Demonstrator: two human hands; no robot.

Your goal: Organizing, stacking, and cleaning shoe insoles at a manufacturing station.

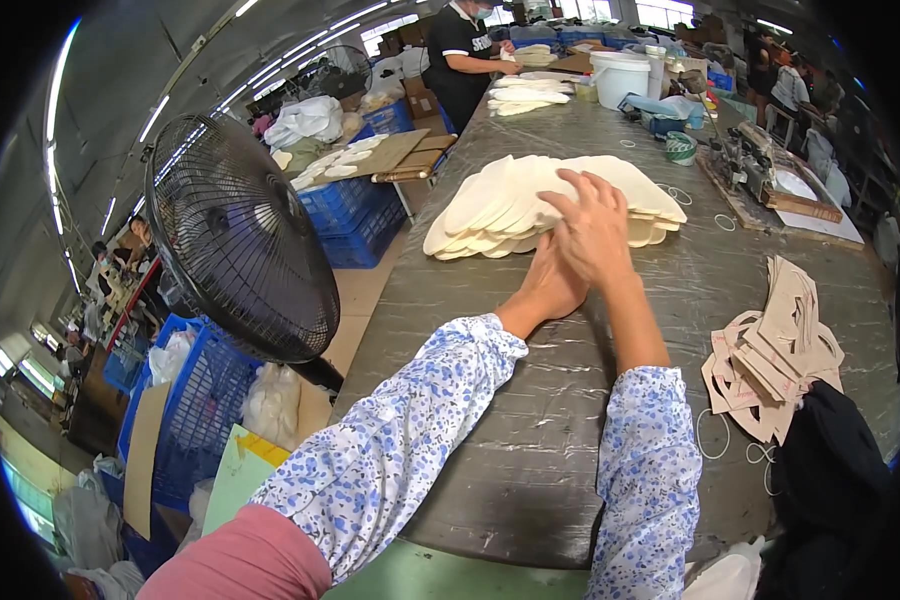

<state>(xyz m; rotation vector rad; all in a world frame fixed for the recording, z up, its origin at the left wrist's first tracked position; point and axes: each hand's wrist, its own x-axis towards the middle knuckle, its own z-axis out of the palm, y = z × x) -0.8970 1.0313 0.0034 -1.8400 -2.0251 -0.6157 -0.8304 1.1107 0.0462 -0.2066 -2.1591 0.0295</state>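
A broad fanned pile of cream, rounded flat pieces lies on the dark table, its layers overlapping. My right hand is at the near edge of this pile, with its fingers spread and bent over the top pieces. Just below and to the left, my left hand meets the right one at the pile's front. Its fingers are mostly hidden behind the right hand, so what they hold, if anything, does not show. Both forearms wear blue-and-white patterned sleeves.
A black fan stands left of the table. Cut brown card pieces and a black cloth lie at right. Farther off are a white bucket, a tape roll and a person handling similar pieces.
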